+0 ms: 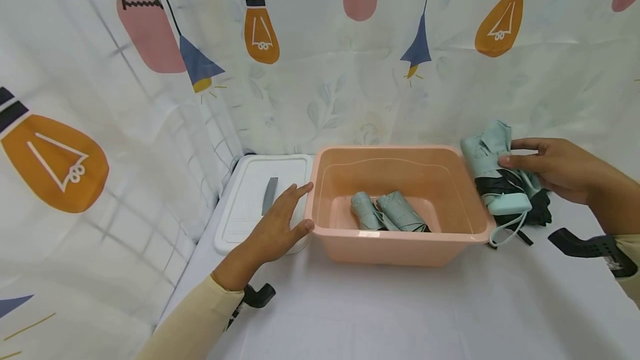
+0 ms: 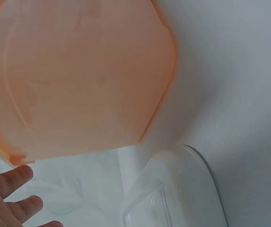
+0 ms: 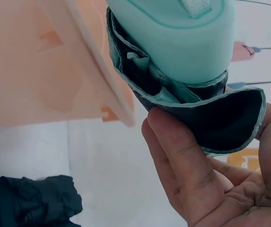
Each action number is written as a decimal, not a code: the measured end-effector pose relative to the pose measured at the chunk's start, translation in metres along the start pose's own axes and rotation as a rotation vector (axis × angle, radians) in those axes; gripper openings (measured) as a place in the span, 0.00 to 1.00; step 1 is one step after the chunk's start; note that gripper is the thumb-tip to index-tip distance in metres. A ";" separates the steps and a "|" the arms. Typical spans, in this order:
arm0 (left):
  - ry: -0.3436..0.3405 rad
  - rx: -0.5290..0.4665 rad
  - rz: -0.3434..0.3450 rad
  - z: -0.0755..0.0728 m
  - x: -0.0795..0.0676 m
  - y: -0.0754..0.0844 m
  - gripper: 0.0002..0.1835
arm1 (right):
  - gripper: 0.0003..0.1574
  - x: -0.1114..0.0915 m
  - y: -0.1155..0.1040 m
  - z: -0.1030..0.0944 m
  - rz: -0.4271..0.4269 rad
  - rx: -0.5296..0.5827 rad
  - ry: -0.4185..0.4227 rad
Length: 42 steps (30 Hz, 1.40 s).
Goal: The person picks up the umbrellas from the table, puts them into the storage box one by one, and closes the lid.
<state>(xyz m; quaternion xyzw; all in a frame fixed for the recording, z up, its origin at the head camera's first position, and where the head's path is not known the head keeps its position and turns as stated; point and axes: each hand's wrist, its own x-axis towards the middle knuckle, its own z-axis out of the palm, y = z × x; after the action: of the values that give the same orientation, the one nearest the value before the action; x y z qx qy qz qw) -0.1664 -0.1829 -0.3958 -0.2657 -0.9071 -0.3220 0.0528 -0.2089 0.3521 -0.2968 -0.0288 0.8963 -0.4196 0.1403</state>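
A peach plastic bin stands in the middle of the table. My left hand lies against its left rim, fingers and thumb spread along the edge. Just beyond the bin's right side, my right hand grips a folded pale green umbrella, thumb toward me. Its mint handle points down and carries a wrist strap. The dark underside of its fabric shows in the right wrist view. Inside the bin lie two rolled pale green bundles, their lower ends partly hidden by the front wall.
A white lidded box with a grey handle stands left of the bin, partly behind my left hand. A black folded fabric bundle lies on the table right of the bin. Printed curtains hang along the back and left.
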 end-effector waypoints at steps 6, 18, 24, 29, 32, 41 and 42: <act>0.002 -0.008 0.005 0.001 0.000 -0.001 0.50 | 0.59 0.005 -0.009 0.006 0.000 0.023 -0.052; 0.004 -0.009 0.004 0.001 -0.001 -0.003 0.50 | 0.62 0.017 -0.028 0.021 0.012 0.004 -0.054; 0.003 -0.014 0.003 0.001 -0.001 -0.002 0.50 | 0.60 0.021 -0.033 0.026 0.003 0.008 -0.074; 0.004 -0.011 -0.003 0.001 -0.001 -0.003 0.50 | 0.60 0.023 -0.038 0.031 -0.007 0.016 -0.075; 0.005 -0.010 -0.004 0.002 -0.001 -0.003 0.50 | 0.56 0.023 -0.040 0.033 -0.019 0.028 -0.078; 0.002 -0.010 -0.010 0.001 -0.001 -0.002 0.51 | 0.48 0.021 -0.043 0.036 -0.014 0.024 0.027; 0.002 -0.011 -0.009 0.001 -0.001 -0.002 0.51 | 0.48 0.021 -0.042 0.036 -0.014 0.015 0.027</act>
<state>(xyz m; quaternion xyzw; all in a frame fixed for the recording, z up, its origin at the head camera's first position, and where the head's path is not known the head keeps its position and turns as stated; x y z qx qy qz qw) -0.1669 -0.1841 -0.3982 -0.2615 -0.9066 -0.3274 0.0506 -0.2216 0.2947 -0.2911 -0.0285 0.8948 -0.4275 0.1254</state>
